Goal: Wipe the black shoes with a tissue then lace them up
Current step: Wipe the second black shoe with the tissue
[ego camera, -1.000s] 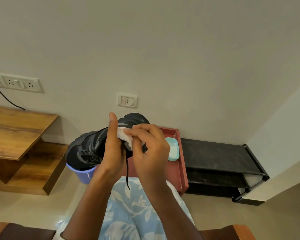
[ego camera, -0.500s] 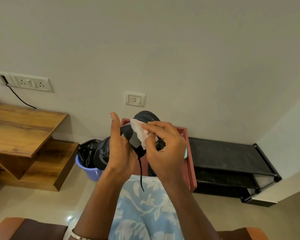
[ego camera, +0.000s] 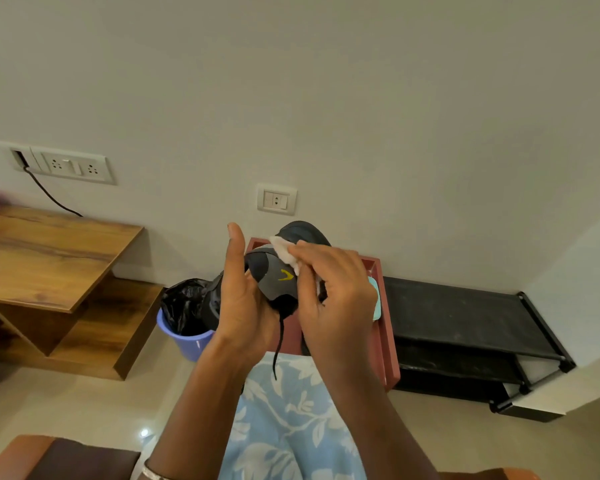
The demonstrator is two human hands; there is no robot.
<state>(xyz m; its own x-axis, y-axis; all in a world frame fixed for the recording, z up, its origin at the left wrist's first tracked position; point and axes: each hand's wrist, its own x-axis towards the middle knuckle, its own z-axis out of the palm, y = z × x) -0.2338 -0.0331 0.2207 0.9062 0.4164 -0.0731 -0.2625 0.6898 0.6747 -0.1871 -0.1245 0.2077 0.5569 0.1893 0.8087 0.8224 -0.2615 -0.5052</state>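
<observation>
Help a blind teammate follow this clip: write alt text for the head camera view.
A person's left hand holds up a black shoe while the right hand presses a white tissue to it, one black lace dangling. Behind, against the wall, stand a purple bin with a black liner, a wooden desk and a low black rack.

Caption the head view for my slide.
Left hand holds a black shoe; right hand presses white tissue on it, black lace dangling.
</observation>
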